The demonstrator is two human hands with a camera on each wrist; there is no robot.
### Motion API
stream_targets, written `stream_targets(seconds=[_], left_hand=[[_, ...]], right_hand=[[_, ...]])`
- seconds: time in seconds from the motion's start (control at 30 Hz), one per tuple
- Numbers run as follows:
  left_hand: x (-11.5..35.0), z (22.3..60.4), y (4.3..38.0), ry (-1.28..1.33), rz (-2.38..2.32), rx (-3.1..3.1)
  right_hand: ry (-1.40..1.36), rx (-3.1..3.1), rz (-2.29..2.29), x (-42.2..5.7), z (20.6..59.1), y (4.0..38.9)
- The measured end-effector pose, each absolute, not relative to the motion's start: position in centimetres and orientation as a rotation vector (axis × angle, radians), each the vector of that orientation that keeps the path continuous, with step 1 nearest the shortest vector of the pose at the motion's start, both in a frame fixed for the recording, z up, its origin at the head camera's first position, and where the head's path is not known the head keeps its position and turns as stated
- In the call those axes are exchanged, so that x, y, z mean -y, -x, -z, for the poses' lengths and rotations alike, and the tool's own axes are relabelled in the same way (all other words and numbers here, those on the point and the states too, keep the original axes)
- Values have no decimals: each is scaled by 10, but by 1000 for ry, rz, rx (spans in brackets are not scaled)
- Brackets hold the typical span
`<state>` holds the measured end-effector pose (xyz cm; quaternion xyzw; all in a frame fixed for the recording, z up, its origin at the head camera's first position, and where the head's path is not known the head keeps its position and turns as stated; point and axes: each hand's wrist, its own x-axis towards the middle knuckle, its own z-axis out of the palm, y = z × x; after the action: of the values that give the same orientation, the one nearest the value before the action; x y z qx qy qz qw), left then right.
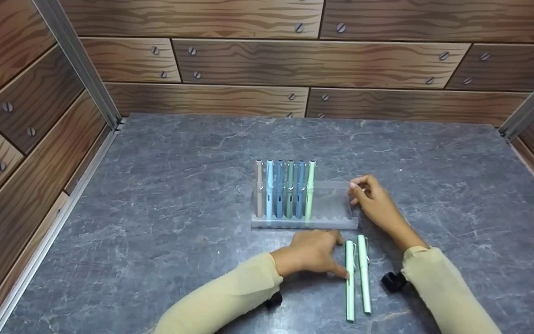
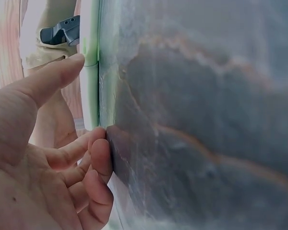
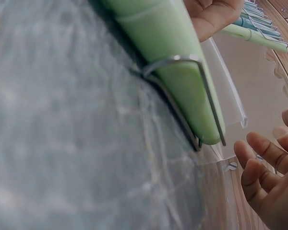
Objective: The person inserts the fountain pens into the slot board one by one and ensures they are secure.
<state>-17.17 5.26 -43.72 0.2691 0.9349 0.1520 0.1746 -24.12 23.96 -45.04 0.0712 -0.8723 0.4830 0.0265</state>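
Note:
A clear pen rack (image 1: 304, 224) stands mid-table, holding several upright pens at its left: grey-beige (image 1: 259, 195), blues, dark green and one light green (image 1: 310, 195). In front of it lie two pale green pens side by side, a left one (image 1: 350, 301) and a right one (image 1: 365, 283). My left hand (image 1: 314, 251) reaches over beside the left pen, its thumb at the barrel, fingers loosely bent with nothing gripped in the left wrist view. At the rack's right edge is my right hand (image 1: 377, 206), its loosely bent fingers (image 3: 269, 153) holding nothing; contact with the rack is unclear.
The grey marbled table (image 1: 179, 185) is bordered by wood-patterned panels (image 1: 248, 60) at the back and sides. A metal rail (image 1: 63, 218) runs along the left edge. Black camera mounts (image 1: 393, 281) sit under both wrists, the right one close to the loose pens.

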Motion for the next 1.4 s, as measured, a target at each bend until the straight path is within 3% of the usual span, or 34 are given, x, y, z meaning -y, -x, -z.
stream_targets(seconds=[1.4], left_hand=[[-62, 436, 175, -696, -450, -2608]], right_hand=[[-210, 2676, -1498, -239, 451, 242]])
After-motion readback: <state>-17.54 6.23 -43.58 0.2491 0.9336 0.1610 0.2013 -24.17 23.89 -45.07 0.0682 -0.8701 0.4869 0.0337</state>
